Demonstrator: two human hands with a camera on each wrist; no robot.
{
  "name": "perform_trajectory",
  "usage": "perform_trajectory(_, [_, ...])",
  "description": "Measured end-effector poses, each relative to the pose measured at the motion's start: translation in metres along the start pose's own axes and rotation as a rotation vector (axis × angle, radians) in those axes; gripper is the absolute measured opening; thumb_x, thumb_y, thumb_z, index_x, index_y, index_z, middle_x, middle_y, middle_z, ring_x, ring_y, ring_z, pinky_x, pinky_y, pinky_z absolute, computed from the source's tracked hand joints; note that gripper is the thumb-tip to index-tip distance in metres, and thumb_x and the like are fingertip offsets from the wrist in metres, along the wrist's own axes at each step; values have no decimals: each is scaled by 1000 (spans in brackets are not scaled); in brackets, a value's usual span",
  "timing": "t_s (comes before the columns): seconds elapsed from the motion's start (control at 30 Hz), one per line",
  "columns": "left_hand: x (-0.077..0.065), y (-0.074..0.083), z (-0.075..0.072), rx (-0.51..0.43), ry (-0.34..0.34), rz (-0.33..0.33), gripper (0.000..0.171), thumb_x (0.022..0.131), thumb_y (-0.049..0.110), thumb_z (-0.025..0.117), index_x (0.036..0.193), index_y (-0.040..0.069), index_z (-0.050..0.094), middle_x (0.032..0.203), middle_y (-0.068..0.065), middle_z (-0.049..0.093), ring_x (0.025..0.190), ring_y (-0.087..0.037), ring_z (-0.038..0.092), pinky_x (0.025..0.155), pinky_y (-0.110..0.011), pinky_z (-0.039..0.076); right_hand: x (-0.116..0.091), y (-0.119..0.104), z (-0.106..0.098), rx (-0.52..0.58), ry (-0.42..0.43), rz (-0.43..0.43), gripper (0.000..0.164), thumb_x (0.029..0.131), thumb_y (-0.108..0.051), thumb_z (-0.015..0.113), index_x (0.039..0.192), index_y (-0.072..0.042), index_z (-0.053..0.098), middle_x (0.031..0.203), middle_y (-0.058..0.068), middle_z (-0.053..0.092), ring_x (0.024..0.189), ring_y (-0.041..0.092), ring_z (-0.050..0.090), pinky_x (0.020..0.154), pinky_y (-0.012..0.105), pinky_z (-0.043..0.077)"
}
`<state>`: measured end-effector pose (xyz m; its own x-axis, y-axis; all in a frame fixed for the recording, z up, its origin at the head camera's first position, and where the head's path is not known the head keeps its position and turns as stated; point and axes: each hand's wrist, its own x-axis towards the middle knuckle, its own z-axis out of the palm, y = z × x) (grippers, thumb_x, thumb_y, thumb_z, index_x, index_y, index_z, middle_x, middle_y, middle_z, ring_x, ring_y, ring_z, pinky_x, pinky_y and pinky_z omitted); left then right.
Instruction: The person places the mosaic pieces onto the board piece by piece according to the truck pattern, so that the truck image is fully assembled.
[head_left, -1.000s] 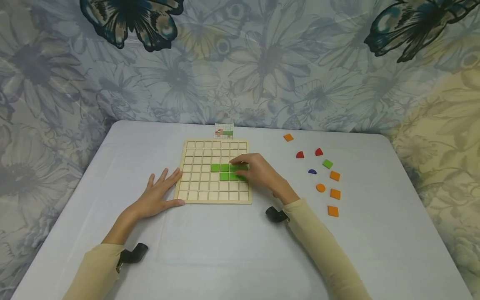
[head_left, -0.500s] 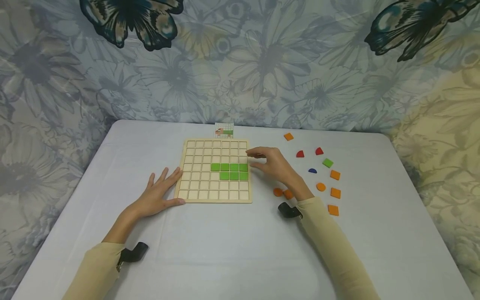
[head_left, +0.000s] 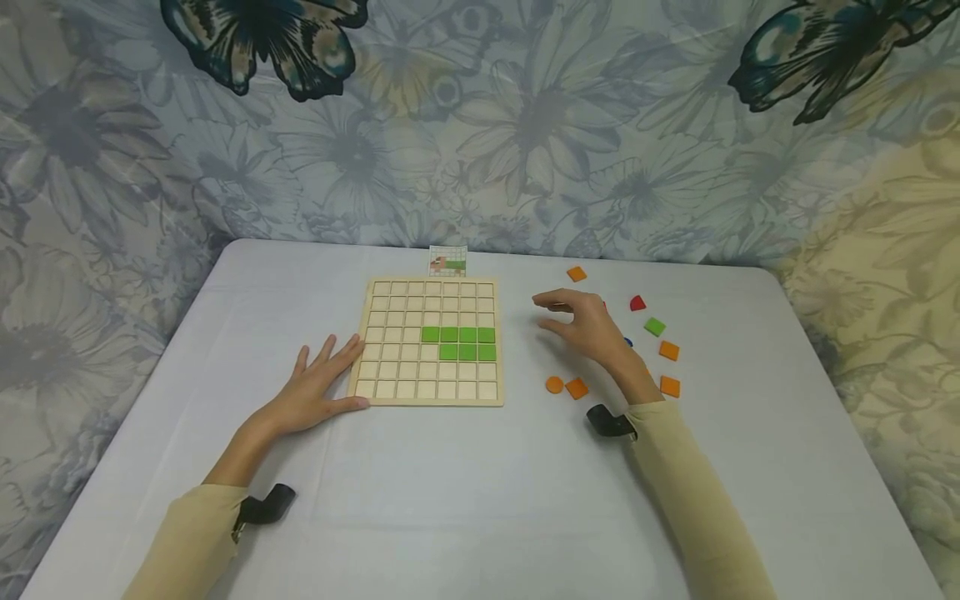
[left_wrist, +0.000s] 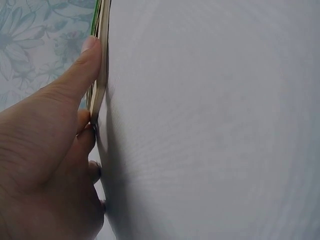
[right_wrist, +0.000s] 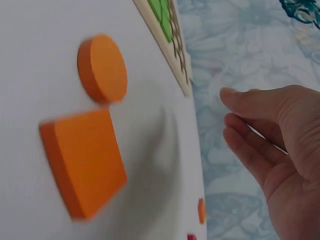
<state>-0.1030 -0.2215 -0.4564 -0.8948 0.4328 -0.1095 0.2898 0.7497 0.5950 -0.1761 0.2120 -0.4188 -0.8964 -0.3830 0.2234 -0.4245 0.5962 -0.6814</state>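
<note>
A wooden grid board [head_left: 390,350] lies on the white table, with several green square tiles [head_left: 467,334] set in two rows at its right side. My left hand [head_left: 311,396] rests at the board's left edge with its fingers spread; in the left wrist view the thumb [left_wrist: 82,70] lies along the edge. My right hand [head_left: 588,329] hovers over the table right of the board, thumb and fingers apart, holding nothing. Just below it lie an orange round tile [head_left: 554,384] and an orange square tile [head_left: 577,388], both large in the right wrist view.
Loose tiles lie around and beyond the right hand: a green square [head_left: 655,327], a red piece [head_left: 637,302] and several orange squares [head_left: 670,351]. The right arm hides some. Behind the board stands a small pattern card [head_left: 447,262], near the table's back edge.
My right hand has left the green tiles on the board and moved right over the table, uncovering them and the two orange tiles below. The left hand has stayed put.
</note>
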Motion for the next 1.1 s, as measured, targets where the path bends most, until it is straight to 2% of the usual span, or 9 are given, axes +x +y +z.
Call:
perform_trajectory(0.2, [-1,3,-1,-14,7,3,93,86,45,72,156,7,23,162,-13,16,149,-41,-1,114,-61,-14,-13,16,-17,-29,38,30,35,85,-1,75,118,4,67,117,17,69,108,35,65,96,47,51])
perform_trajectory(0.37, [-5,3,1,-11,-6,12,94,85,47,72,156,7,24,162,-12,16,148,-42,0,113,-61,-14,-34,32,-31,-60,75,67,33,86,-2,74,118,3,67,114,17,70,104,36,66,92,48,52])
perform_trajectory(0.5, [-4,1,3,-5,-16,18,95,85,49,72,156,9,23,163,-10,15,149,-41,-1,114,-60,-14,-49,44,-44,-65,124,105,34,85,0,75,118,4,67,112,20,70,104,37,65,92,50,52])
perform_trajectory(0.7, [-2,-1,3,1,-5,2,97,84,49,73,157,10,22,163,-9,15,149,-40,-2,114,-59,-15,-61,59,-62,-95,202,171,36,85,1,74,120,5,65,117,22,67,107,38,64,92,49,50])
perform_trajectory(0.83, [-1,-1,3,0,-4,-7,97,84,49,73,157,9,22,163,-10,15,149,-40,-2,114,-59,-15,-68,67,-71,-120,201,243,36,86,1,72,121,5,65,120,22,65,109,39,63,91,50,50])
perform_trajectory(1.1, [0,-1,1,3,-2,-5,96,85,49,72,157,9,22,163,-10,14,149,-40,-2,114,-59,-15,-80,80,-83,-152,172,373,39,88,-1,70,126,4,61,126,26,61,119,46,55,98,58,45])
